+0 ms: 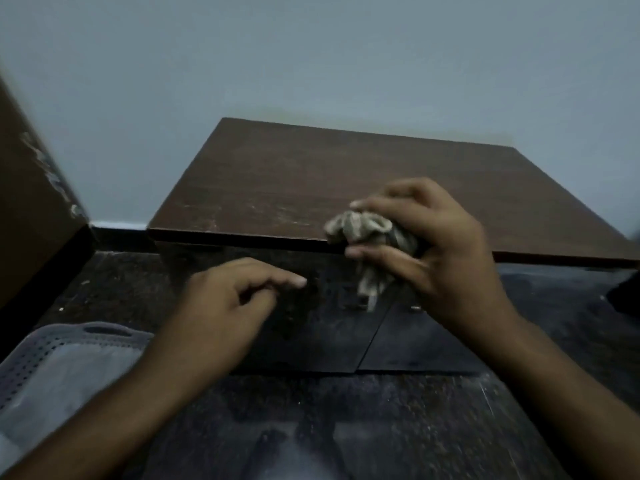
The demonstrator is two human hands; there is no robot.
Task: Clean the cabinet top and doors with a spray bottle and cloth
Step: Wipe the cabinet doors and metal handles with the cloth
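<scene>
A low cabinet stands against the wall, its brown wooden top dusty near the front edge. Below the top are its two dark doors, seen from above. My right hand is closed around a crumpled beige cloth at the top's front edge, with part of the cloth hanging down over the doors. My left hand hovers in front of the left door with fingers loosely curled and holds nothing. No spray bottle is in view.
A grey perforated plastic basket sits on the dark speckled floor at the lower left. A brown furniture panel rises at the left edge. A pale wall is behind the cabinet.
</scene>
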